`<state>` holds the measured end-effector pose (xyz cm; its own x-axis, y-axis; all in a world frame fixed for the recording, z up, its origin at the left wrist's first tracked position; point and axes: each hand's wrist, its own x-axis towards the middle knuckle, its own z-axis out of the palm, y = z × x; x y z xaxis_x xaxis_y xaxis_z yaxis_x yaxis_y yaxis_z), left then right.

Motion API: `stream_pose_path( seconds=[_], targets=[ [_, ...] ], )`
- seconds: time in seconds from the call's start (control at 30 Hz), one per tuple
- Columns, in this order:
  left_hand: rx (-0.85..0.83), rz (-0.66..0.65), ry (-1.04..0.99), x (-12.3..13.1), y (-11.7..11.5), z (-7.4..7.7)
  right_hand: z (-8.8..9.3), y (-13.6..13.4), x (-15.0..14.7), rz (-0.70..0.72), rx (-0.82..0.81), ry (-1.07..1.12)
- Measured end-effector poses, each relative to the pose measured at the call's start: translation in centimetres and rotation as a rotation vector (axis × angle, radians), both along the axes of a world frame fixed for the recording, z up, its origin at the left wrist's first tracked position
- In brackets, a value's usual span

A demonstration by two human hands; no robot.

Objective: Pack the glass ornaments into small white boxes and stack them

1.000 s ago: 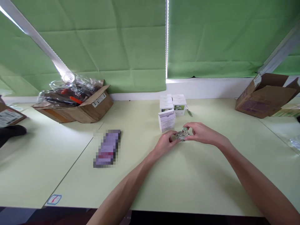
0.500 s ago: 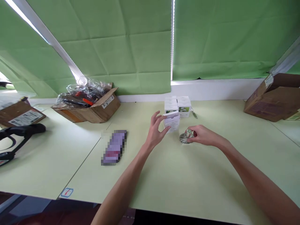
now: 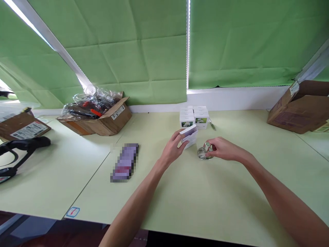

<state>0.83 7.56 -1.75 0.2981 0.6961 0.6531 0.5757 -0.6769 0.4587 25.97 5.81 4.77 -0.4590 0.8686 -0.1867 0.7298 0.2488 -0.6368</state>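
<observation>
My left hand [image 3: 173, 149] grips a small white carton [image 3: 190, 140] by its left side, fingers at the back and thumb in front. The carton's top is open and it tilts a little. Close by on the right, my right hand [image 3: 224, 148] holds a squat clear glass bottle [image 3: 202, 154] with a shiny silver cap [image 3: 207, 145]; the fingers pinch it near the cap and hide its right side. The bottle rests on the table or just above it; I cannot tell which.
Several white boxes [image 3: 201, 120] with flower pictures stand behind the carton, a green-and-clear pen-like item [image 3: 212, 125] beside them. A blurred phone-like slab [image 3: 125, 163] lies left on the table [image 3: 205, 202]. Cardboard boxes [image 3: 113, 120] stand along the back, with a black curved device [image 3: 25, 144] far left.
My left hand has closed around the carton and tipped it, so its open top now shows. My right hand and the bottle have barely moved.
</observation>
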Motion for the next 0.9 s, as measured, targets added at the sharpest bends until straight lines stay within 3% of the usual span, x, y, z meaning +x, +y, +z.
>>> stream_pose_path(
  seconds=[0.13,0.3,0.4,0.6,0.77,0.9],
  targets=[
    [0.015,-0.067,-0.044,0.3,-0.5,0.3,2.6,-0.6,1.6,0.004,0.031,0.098],
    [0.039,-0.224,-0.013,1.3,-1.8,0.6,5.6,-2.4,2.1,-0.133,0.231,0.421],
    [0.051,-0.275,0.034,1.9,-2.6,0.5,5.5,-2.9,1.1,-0.151,0.272,0.555],
    [0.118,-0.266,-0.059,2.1,-2.4,-0.5,4.2,-2.2,-0.1,-0.032,0.158,0.498],
    [0.167,-0.271,-0.091,2.2,-2.1,-0.9,3.9,-1.8,0.5,-0.062,0.266,0.357],
    [0.179,-0.248,-0.104,2.5,-2.3,-1.0,3.8,-1.9,0.6,-0.008,0.361,0.265]
  ],
)
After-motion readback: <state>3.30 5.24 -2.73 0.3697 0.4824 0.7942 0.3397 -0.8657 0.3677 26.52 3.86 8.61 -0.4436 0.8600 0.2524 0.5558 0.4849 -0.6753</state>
